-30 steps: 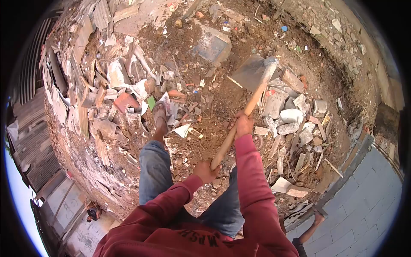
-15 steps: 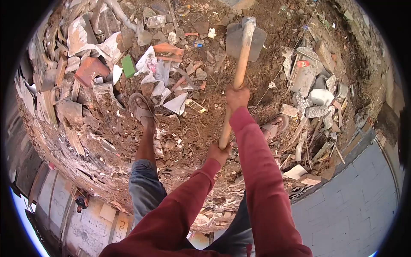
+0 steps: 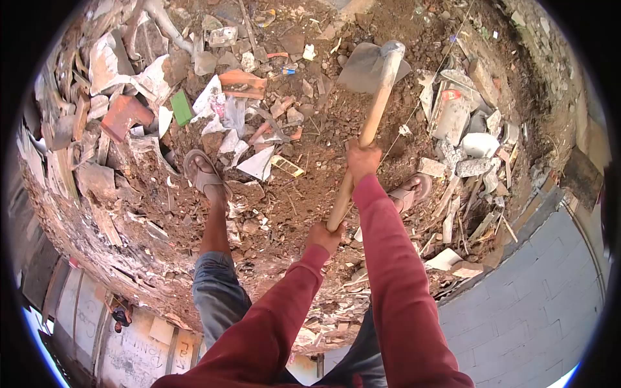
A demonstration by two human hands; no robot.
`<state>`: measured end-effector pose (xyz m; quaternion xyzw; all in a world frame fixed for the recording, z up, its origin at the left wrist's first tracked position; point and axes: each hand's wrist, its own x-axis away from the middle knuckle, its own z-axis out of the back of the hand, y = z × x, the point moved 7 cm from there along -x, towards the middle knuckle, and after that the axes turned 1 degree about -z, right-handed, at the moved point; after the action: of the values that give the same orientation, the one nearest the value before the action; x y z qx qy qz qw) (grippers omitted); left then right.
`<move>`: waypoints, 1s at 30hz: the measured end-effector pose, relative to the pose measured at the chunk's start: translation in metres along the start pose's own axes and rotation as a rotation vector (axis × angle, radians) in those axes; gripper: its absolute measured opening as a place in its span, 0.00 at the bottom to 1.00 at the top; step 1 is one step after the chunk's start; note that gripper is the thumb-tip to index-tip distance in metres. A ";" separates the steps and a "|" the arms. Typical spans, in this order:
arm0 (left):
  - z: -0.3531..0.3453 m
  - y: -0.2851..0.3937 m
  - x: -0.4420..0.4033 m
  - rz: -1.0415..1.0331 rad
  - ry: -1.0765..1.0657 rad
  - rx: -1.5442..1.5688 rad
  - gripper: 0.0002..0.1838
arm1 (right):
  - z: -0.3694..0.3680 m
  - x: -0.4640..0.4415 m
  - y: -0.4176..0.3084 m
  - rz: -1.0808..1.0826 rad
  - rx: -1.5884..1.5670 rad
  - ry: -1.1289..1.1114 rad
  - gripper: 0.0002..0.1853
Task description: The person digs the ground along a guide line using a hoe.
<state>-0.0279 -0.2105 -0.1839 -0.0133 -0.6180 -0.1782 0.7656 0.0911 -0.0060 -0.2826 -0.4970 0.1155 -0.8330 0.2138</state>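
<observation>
A hoe (image 3: 380,97) with a pale wooden handle and a wide grey metal blade reaches from my body toward the far ground. My right hand (image 3: 363,159) is wrapped round the middle of the handle. Lower down, my left hand (image 3: 325,237) grips the handle near its end. The hoe's blade (image 3: 369,68) lies at or just over the brown soil; I cannot tell whether it touches. Both arms are in red sleeves, and my sandalled feet stand apart on either side of the handle.
Broken tiles and boards (image 3: 126,116) are heaped at the left, with a green block (image 3: 182,108) and white plastic scraps (image 3: 223,107). At right is a pile of concrete rubble (image 3: 475,145). A grey block wall (image 3: 524,291) stands lower right. Another person (image 3: 121,315) appears far lower left.
The hoe's blade has tilted and its head has shifted slightly right. My right hand has slipped a little lower in view. Both hands keep their hold on the handle.
</observation>
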 end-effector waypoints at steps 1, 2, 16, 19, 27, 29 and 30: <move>0.002 0.000 0.019 0.001 -0.005 0.003 0.33 | 0.000 0.023 -0.008 0.035 0.025 -0.013 0.16; 0.010 -0.004 0.043 0.030 -0.038 0.026 0.33 | 0.007 0.052 -0.015 0.054 0.044 -0.017 0.16; 0.007 0.070 -0.028 -0.039 -0.022 -0.193 0.29 | 0.038 -0.025 -0.052 -0.061 -0.218 0.043 0.13; -0.002 0.057 0.022 0.037 -0.040 -0.120 0.27 | 0.055 0.026 -0.061 -0.202 -0.289 -0.060 0.11; 0.004 0.142 -0.061 -0.181 -0.116 -0.016 0.23 | 0.080 -0.023 -0.167 0.330 -0.326 0.175 0.11; 0.001 0.125 -0.046 -0.187 -0.150 0.069 0.23 | 0.055 -0.046 -0.082 0.153 -0.201 0.167 0.12; 0.004 0.104 -0.024 -0.089 -0.052 -0.118 0.24 | 0.042 -0.051 -0.055 0.000 -0.089 0.159 0.12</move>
<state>-0.0057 -0.1064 -0.1848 -0.0353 -0.6259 -0.2478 0.7386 0.1356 0.0676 -0.2801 -0.4382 0.1690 -0.8640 0.1816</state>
